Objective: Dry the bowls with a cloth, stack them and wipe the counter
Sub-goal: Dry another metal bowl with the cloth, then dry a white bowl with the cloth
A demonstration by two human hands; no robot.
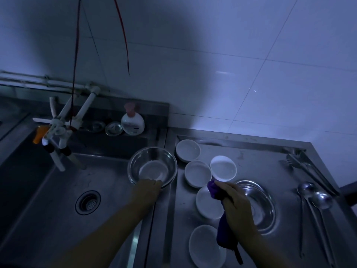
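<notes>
**dishguy:** Mid-chore in bad light. Nearest me on the steel counter (251, 161) there's a white bowl (206, 246) by my right wrist, then another white one (207, 204) just past it. My right hand (236, 202) is fisted round the purple cloth (222, 229), most of it dangling down, plus I'm pinching a small white bowl (223, 167) by its near rim with the same hand, tipped up. My left hand (147, 192) is curled over the near rim of the steel bowl (152, 167), which sits right at the edge between sink (48, 190) and counter. Two more white bowls (197, 173) sit further back, and a steel dish (258, 206) is under my right hand.

**rinsecycle:** Nothing stacked yet?

**dishguy:** Nope, all spread out.

**rinsecycle:** Then I'd worry about that pinched bowl. Wet ceramic, cloth and rim in one fist, it could slip and land on the ones below.

**dishguy:** Fair. The steel one could also tip into the sink if I pull it carelessly. And the ladles (316, 198) far right are easy to knock while wiping.
</notes>
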